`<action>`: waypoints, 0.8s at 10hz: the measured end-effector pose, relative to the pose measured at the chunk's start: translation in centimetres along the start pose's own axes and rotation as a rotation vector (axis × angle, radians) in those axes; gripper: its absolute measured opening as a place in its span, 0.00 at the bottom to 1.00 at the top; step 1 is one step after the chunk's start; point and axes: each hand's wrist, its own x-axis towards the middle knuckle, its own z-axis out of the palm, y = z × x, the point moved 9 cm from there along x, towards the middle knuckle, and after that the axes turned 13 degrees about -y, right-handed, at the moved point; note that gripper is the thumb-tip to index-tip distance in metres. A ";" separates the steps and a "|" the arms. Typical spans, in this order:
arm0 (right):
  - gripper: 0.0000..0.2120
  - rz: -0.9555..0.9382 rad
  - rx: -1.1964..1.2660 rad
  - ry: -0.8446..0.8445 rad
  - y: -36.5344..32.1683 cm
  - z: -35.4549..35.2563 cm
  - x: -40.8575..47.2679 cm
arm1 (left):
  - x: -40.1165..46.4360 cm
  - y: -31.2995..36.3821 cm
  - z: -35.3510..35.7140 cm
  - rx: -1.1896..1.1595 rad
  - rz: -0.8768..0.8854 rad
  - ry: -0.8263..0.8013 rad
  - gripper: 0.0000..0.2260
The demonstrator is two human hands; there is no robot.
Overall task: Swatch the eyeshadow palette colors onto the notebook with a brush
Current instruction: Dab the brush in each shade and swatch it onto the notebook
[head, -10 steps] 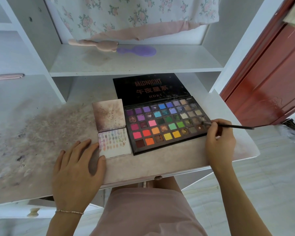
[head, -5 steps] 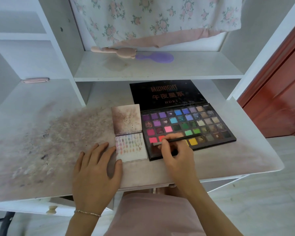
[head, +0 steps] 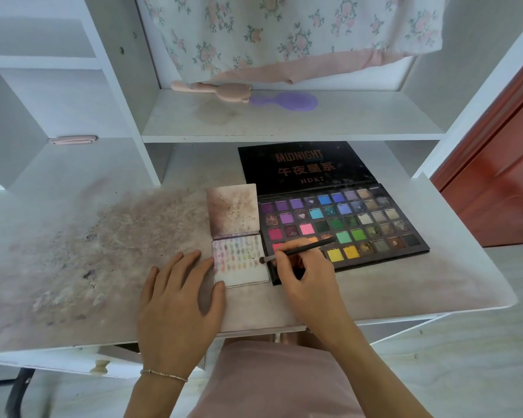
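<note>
An open eyeshadow palette (head: 360, 218) with several rows of coloured pans lies on the desk, its black lid folded back. To its left lies a small open notebook (head: 239, 267); its lower page carries rows of pale colour swatches. My right hand (head: 305, 276) pinches a thin black brush (head: 299, 251), whose tip is at the notebook page's right edge. My left hand (head: 178, 300) lies flat on the desk, thumb and fingertips touching the notebook's left and lower edges.
The stained desk (head: 103, 251) ends close in front of me, with its right edge near a red door (head: 495, 182). A pink brush (head: 218, 89) and a purple brush (head: 284, 101) lie on the shelf above. Floral cloth (head: 284, 34) hangs behind.
My right hand has carried the brush from the palette's right side leftward across the pans to the notebook page's edge. My left hand has stayed flat beside the notebook.
</note>
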 end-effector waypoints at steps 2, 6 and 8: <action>0.17 0.003 0.011 -0.012 -0.1 0.1 0.0 | 0.0 0.0 0.0 0.000 0.000 -0.005 0.20; 0.17 -0.011 -0.007 -0.018 -0.4 0.1 0.1 | 0.0 0.0 0.0 -0.003 -0.009 -0.037 0.21; 0.17 -0.004 0.009 -0.028 -0.3 0.1 0.0 | 0.0 0.0 -0.1 -0.006 -0.010 -0.034 0.21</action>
